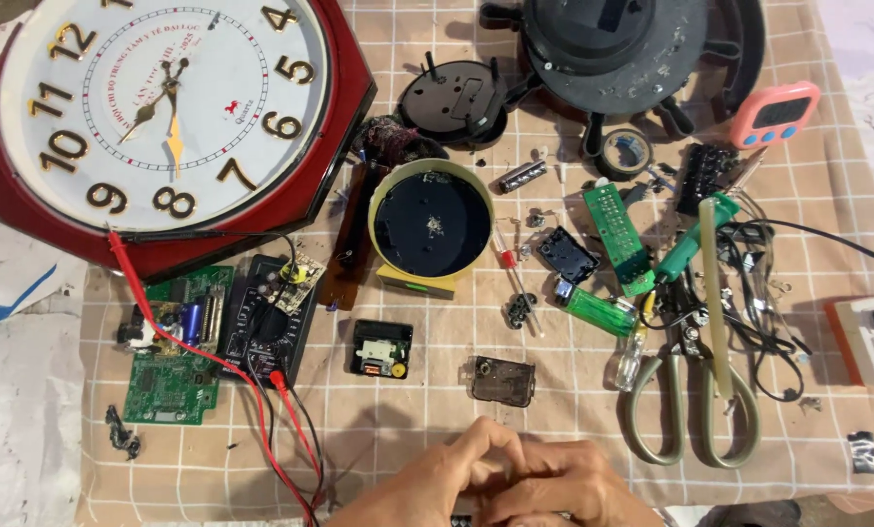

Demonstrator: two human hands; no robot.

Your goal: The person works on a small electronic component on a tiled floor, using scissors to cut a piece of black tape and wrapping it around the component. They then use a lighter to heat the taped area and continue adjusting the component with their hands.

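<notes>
— What are your hands doing down there?

— My left hand [427, 483] and my right hand [564, 488] are pressed together at the near edge of the desk [554, 351], fingers curled round something small and dark. I can only see a sliver of it under my fingers, so I cannot tell what it is.

— What lies closest to them?

— Just beyond my knuckles is a smoky clear plastic cover [500, 381]. Left of that sits a small black clock movement [381, 348] with a yellow wheel. Neither one touches my hands.

— And to the sides?

— On my left, red and black test leads [281, 410] run across the checked cloth past a green circuit board [176, 361]. On my right lie grey-handled scissors [691, 410], with a green lighter [598, 310] just above them.

— Further back?

— A round yellow case [432, 224] with a dark inside, and the big red wall clock [164, 117] at the far left corner.
</notes>
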